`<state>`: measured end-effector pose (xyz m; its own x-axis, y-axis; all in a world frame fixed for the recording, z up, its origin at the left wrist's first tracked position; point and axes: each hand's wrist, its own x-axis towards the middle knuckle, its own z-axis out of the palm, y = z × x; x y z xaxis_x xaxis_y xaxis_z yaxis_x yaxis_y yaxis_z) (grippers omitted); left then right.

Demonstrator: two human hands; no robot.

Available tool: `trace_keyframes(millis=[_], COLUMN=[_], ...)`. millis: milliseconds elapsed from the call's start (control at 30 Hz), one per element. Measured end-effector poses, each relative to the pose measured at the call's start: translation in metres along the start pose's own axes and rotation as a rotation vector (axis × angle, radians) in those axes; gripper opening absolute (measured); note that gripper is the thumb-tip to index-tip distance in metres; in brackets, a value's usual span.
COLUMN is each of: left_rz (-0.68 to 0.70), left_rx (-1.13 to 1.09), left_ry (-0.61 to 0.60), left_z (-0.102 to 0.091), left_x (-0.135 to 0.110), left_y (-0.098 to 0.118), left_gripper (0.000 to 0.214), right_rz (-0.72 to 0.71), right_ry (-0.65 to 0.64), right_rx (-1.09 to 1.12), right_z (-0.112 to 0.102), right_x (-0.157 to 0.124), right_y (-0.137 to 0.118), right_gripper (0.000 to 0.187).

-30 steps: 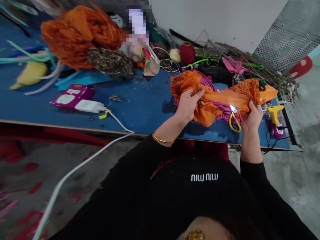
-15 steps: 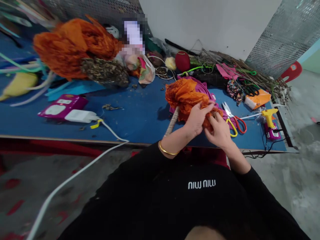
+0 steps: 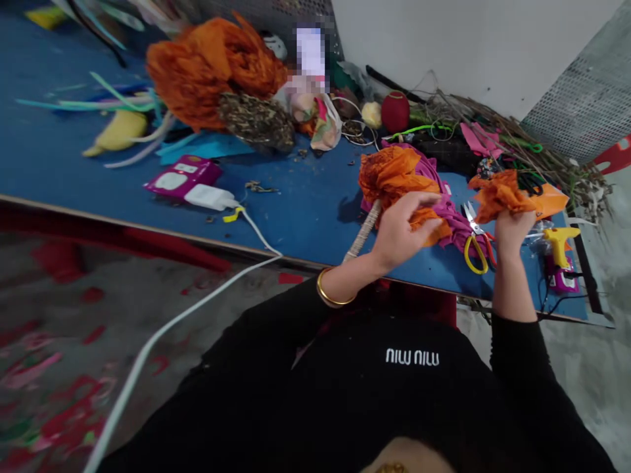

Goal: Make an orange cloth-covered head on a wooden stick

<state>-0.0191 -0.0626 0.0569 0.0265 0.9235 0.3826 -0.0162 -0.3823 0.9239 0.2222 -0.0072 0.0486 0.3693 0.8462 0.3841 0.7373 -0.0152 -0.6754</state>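
My right hand (image 3: 513, 230) is closed round the lower end of a crumpled orange cloth piece (image 3: 503, 195), raised to the right of the scissors. My left hand (image 3: 404, 226) has its thumb and fingers apart, just in front of a bunched orange cloth bundle (image 3: 392, 172), and partly covers it. Whether it touches the bundle I cannot tell. From the bundle a cord-wrapped stick (image 3: 365, 230) slants toward me. Magenta cloth (image 3: 451, 213) lies under and behind the bundle. Scissors (image 3: 476, 230) with one yellow and one red handle lie between my hands, blades partly open.
A yellow glue gun (image 3: 559, 243) stands near the table's right end. Dry twigs (image 3: 493, 118) line the back. At left are a big orange cloth heap (image 3: 207, 72), a purple-and-white power strip (image 3: 185, 180) and its white cable (image 3: 197, 305), which hangs over the front edge.
My right hand has moved right, away from the bundle, with a crumpled orange cloth piece in it. My left hand stays by the bundle, its fingers now spread. The view has shifted left.
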Motion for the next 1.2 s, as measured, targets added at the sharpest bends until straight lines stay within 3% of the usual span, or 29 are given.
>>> trace_keyframes(millis=[33,133,167,233,300,333,400,467,533,600,767,933,1033,1100,1133,1200], left_rz=[0.003,-0.003,-0.006,0.007,0.040,0.052,0.056,0.039,0.019,-0.006,-0.061,-0.049,-0.017,-0.040,-0.081,-0.219], left_rx=[0.102,0.429,0.522,0.662,0.751,0.782,0.821,0.834,0.832,0.836,0.824,0.665,0.569,0.555,0.568,0.682], left_ry=[0.063,0.215,0.231,0.185,0.080,0.027,-0.040,-0.053,-0.030,-0.009,-0.067,-0.040,0.137,0.277,0.296,0.217], left_z=[-0.013,-0.051,-0.061,-0.075,-0.082,-0.084,-0.085,-0.085,-0.088,-0.092,-0.104,-0.106,-0.105,-0.103,-0.101,-0.095], left_x=[0.001,0.006,0.008,0.012,0.017,0.020,0.026,0.030,0.033,0.032,0.024,0.016,0.008,0.003,0.002,0.004], left_y=[-0.004,-0.019,-0.024,-0.033,-0.043,-0.048,-0.058,-0.068,-0.075,-0.079,-0.089,-0.096,-0.085,-0.070,-0.061,-0.044], left_gripper=[0.019,0.008,0.009,0.012,0.017,0.022,0.032,0.042,0.051,0.058,0.075,0.075,0.051,0.032,0.027,0.025], right_rz=[-0.052,-0.026,0.013,0.057,-0.010,-0.089,-0.295,-0.426,-0.464,-0.415,-0.273,-0.281,-0.422,-0.576,-0.679,-0.924], right_ry=[0.027,-0.163,-0.196,-0.141,-0.079,-0.112,-0.344,-0.478,-0.517,-0.503,-0.434,-0.341,-0.479,-0.584,-0.622,-0.697], right_rx=[-0.167,-0.545,-0.627,-0.690,-0.603,-0.517,-0.318,-0.245,-0.300,-0.359,-0.119,0.189,0.262,0.179,0.098,-0.095], right_z=[-0.005,-0.019,-0.023,-0.026,-0.021,-0.015,0.006,0.032,0.055,0.068,0.050,0.033,0.044,0.056,0.062,0.073], right_x=[0.018,0.049,0.049,0.035,0.006,-0.010,-0.040,-0.057,-0.061,-0.058,-0.063,-0.116,-0.147,-0.158,-0.162,-0.165], right_y=[0.005,0.015,0.015,0.008,-0.006,-0.014,-0.030,-0.042,-0.048,-0.049,-0.049,-0.063,-0.073,-0.080,-0.084,-0.093], right_gripper=[0.045,0.057,0.056,0.045,0.037,0.037,0.031,0.033,0.038,0.029,0.019,0.024,0.025,0.026,0.027,0.032])
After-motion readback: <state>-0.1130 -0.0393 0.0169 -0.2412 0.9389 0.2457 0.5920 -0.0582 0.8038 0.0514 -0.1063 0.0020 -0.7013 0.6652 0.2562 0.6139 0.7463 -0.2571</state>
